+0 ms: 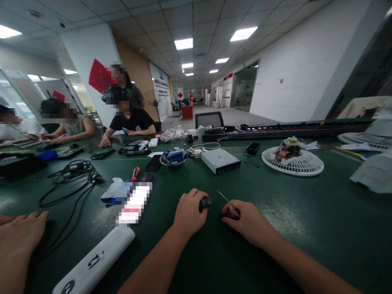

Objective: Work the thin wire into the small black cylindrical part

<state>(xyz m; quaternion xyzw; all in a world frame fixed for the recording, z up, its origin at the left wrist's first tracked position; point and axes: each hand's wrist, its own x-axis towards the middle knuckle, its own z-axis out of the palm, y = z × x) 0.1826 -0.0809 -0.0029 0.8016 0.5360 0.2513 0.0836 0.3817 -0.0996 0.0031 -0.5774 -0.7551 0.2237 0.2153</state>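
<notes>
Near the middle of the green table, my left hand [191, 210] is wrapped round a small dark cylindrical object [206, 201], whose rounded end shows at the fingers. To its right, my right hand [241, 218] pinches a thin metal rod [226, 198] that points up and to the left. The rod's other end is hidden in the fingers. A small gap separates the rod's tip from the dark object. Beyond both hands lies a silver disc drive [221, 160] with a black front.
A white fan grille [292, 165] with a motor lies at right. A metal bowl [173, 162] holds blue items. At left are a coiled black cable [75, 173], a red screwdriver [135, 173], a long white device [98, 261] and another person's hand [23, 232]. Several people sit beyond.
</notes>
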